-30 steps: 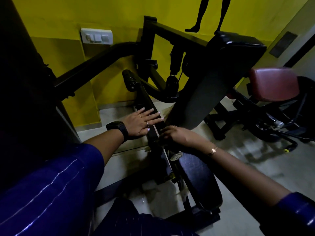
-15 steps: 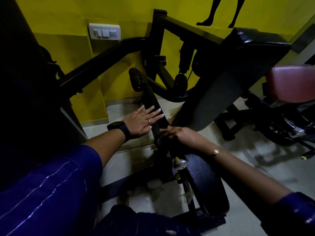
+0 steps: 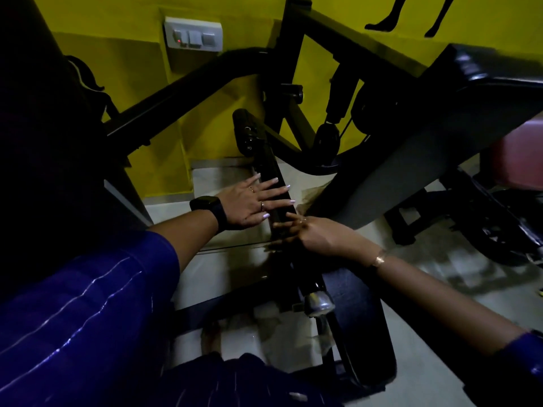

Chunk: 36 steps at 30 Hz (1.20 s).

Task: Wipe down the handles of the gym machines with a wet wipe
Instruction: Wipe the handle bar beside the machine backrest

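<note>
A black machine bar point(image 3: 269, 168) runs from the centre of the head view up to a black padded roller handle point(image 3: 245, 132). My left hand point(image 3: 252, 201), with a dark watch on its wrist, lies flat across the bar with straight, spread fingers. Just below it my right hand point(image 3: 317, 233), with a gold bracelet, curls its fingers round the same bar. No wet wipe shows in either hand; the right palm's underside is hidden.
A black angled back pad point(image 3: 411, 160) rises at the right, and a black seat pad point(image 3: 358, 318) lies below my right arm. Behind are a yellow wall with a switch plate point(image 3: 192, 33) and a red padded bench point(image 3: 520, 157) at far right. The floor is pale tile point(image 3: 232, 277).
Both hands stay on the bar at nearly the same spots. The view has moved closer and a little to the left, so the machine fills more of the frame.
</note>
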Available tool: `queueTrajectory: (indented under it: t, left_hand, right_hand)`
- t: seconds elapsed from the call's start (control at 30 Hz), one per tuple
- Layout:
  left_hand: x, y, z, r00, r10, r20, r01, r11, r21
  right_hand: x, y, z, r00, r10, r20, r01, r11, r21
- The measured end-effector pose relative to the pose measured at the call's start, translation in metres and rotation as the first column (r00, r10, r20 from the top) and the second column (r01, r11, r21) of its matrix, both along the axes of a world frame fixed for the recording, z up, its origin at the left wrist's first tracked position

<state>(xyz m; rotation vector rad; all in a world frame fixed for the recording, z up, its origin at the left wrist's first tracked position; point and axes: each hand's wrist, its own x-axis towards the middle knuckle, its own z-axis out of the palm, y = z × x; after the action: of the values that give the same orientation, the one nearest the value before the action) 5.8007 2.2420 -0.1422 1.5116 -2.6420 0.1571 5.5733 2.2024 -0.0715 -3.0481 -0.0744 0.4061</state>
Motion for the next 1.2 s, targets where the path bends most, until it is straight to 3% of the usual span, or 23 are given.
queueTrajectory:
  t: [0.1,0.23,0.33,0.4,0.57,0.7,0.77,0.9,1.03,1.1,1.2]
  left_hand:
    - [0.007,-0.004,-0.002,1.000,-0.009,0.013,0.009,0.998,-0.056]
    - [0.014,-0.012,-0.001,0.996,0.047,0.072,-0.041,0.996,-0.081]
    - [0.024,-0.020,0.001,0.990,0.060,0.126,-0.050,0.995,-0.083]
    - [0.031,-0.026,0.002,0.985,0.046,0.167,-0.032,0.996,-0.087]
    - [0.041,-0.043,0.005,0.960,0.040,0.279,-0.011,0.995,-0.104]
    - [0.046,-0.052,0.011,0.918,0.032,0.396,0.003,0.996,-0.088]
    - [0.049,-0.054,0.013,0.914,0.040,0.404,-0.011,0.997,-0.072]
    - [0.057,-0.062,0.016,0.912,0.050,0.408,-0.035,0.998,-0.043]
    - [0.065,-0.075,0.011,0.938,0.023,0.345,-0.024,1.000,-0.001]
    - [0.072,-0.083,0.004,0.961,0.086,0.264,-0.077,0.996,-0.044]
    - [0.075,-0.090,0.008,0.946,0.194,0.261,-0.200,0.980,-0.003]
  right_hand:
    - [-0.009,-0.021,-0.004,0.983,0.075,0.169,-0.074,0.997,-0.011]
    - [0.018,-0.031,0.002,0.988,0.013,0.156,-0.004,0.998,-0.056]
    - [0.034,-0.032,0.003,0.996,-0.077,-0.040,0.076,0.997,-0.024]
    - [0.027,-0.032,0.007,0.996,-0.054,-0.074,0.056,0.998,0.027]
    - [0.023,-0.049,0.018,0.979,0.013,0.204,-0.013,1.000,-0.002]
    - [0.052,-0.072,0.016,0.978,-0.168,0.124,0.173,0.984,-0.037]
    - [0.063,-0.071,0.018,0.976,-0.216,0.033,0.214,0.976,0.044]
    - [0.048,-0.065,0.014,0.993,-0.100,-0.056,0.104,0.991,0.081]
    - [0.055,-0.090,0.000,0.999,-0.037,0.036,0.038,0.999,-0.006]
    - [0.074,-0.094,0.001,0.995,-0.075,0.064,0.079,0.995,-0.067]
    - [0.093,-0.095,0.001,0.995,-0.089,0.040,0.092,0.992,-0.087]
